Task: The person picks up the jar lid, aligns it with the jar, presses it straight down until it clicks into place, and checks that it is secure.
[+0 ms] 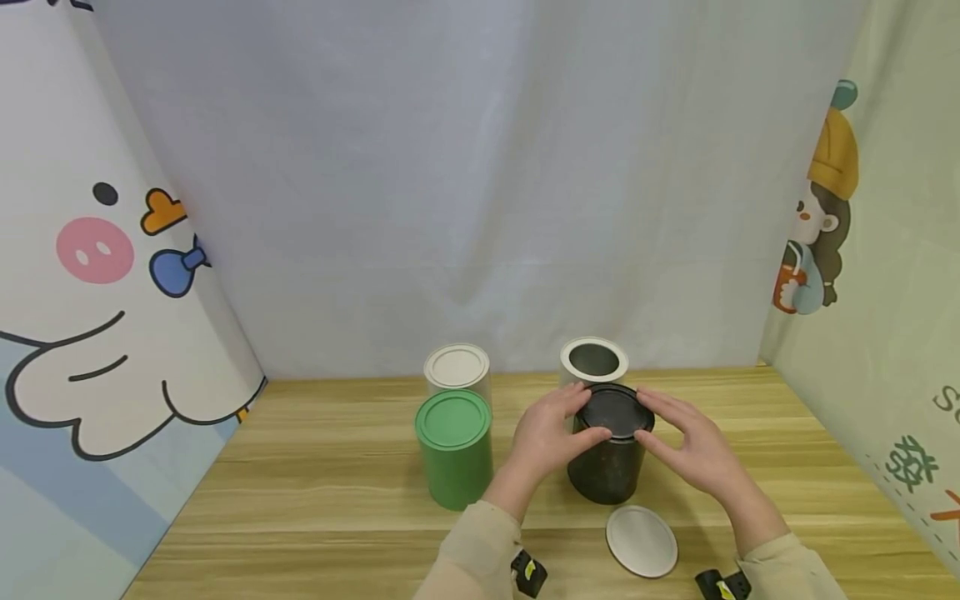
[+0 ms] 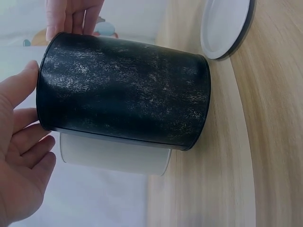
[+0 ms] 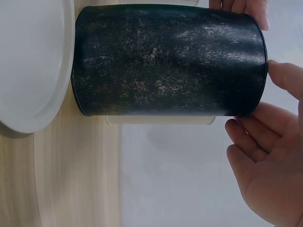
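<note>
A black can (image 1: pixel 606 475) with a scuffed, mottled side stands upright on the table, its black lid (image 1: pixel 615 411) on top. From the left, my left hand (image 1: pixel 546 429) holds the lid's edge, thumb at the front and index finger at the back. My right hand (image 1: pixel 693 446) grips the opposite edge the same way. In the left wrist view, the left thumb (image 2: pixel 21 85) lies at the rim, the other fingers bent beside the can. In the right wrist view, the right thumb (image 3: pixel 286 78) is at the rim too. A white round lid (image 1: pixel 641 542) lies flat in front of the can.
Behind the black can stands an open white can (image 1: pixel 593 358) with a dark inside. To the left are a green lidded can (image 1: pixel 456 458) and, behind it, a white lidded can (image 1: pixel 457 367). A grey curtain (image 1: pixel 450 192) hangs at the table's back edge, with printed panels either side.
</note>
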The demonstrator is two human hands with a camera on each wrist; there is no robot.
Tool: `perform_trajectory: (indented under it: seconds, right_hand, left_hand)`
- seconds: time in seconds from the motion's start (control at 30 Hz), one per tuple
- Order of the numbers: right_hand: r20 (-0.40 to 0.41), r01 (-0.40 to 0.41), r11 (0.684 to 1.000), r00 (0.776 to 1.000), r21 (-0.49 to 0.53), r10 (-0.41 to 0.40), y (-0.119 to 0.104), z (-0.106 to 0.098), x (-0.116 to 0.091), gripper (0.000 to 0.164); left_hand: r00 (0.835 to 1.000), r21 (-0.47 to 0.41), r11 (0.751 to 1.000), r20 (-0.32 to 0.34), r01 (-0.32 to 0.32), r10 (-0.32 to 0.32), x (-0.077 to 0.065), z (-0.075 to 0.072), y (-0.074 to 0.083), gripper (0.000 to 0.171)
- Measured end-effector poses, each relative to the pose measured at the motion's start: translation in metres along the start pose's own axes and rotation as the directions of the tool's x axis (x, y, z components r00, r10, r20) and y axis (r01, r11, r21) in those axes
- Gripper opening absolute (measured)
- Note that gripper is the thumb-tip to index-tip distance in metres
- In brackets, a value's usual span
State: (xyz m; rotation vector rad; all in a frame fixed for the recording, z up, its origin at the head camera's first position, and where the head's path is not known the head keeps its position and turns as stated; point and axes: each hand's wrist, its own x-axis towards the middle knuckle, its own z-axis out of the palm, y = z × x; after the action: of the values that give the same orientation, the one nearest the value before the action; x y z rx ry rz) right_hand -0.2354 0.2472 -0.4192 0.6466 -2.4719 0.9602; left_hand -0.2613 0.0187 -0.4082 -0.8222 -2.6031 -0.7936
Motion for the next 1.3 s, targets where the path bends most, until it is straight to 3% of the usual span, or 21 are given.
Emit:
perform_trajectory:
  seconds: [0.17, 0.3, 0.5, 0.67, 0.87, 1.07, 1.3]
  right_hand:
    - [-0.018, 0.038, 0.999, 0.999, -0.006, -0.038, 0.000, -0.002, 0.000, 0.048]
    - [-0.035, 0.108, 0.993, 0.993, -0.039, -0.110, 0.001, -0.005, 0.002, 0.045]
    - [-0.022, 0.194, 0.973, 0.980, -0.123, -0.198, 0.002, -0.010, 0.007, 0.041]
    - [0.042, 0.168, 0.973, 0.986, -0.156, -0.163, -0.003, -0.014, 0.010, 0.039]
    - [0.085, 0.146, 0.970, 0.988, -0.192, -0.132, -0.006, -0.016, 0.014, 0.040]
    - [0.113, 0.141, 0.968, 0.986, -0.206, -0.120, -0.009, -0.018, 0.018, 0.040]
    - [0.153, 0.106, 0.971, 0.985, -0.216, -0.074, -0.013, -0.022, 0.022, 0.039]
  left_hand:
    - [0.998, -0.020, 0.998, -0.016, -0.059, 0.059, -0.004, 0.000, -0.002, 0.052]
    - [0.987, 0.027, 0.987, -0.039, -0.156, 0.157, -0.010, -0.002, -0.006, 0.046]
    - [0.943, 0.145, 0.936, -0.044, -0.321, 0.330, -0.015, -0.004, -0.012, 0.042]
    - [0.907, 0.214, 0.889, -0.031, -0.405, 0.420, -0.016, -0.007, -0.015, 0.040]
    - [0.898, 0.301, 0.856, 0.003, -0.421, 0.441, -0.018, -0.007, -0.015, 0.043]
    - [0.888, 0.312, 0.847, -0.024, -0.430, 0.459, -0.019, -0.006, -0.015, 0.043]
    - [0.913, 0.287, 0.875, -0.005, -0.390, 0.408, -0.020, -0.004, -0.014, 0.044]
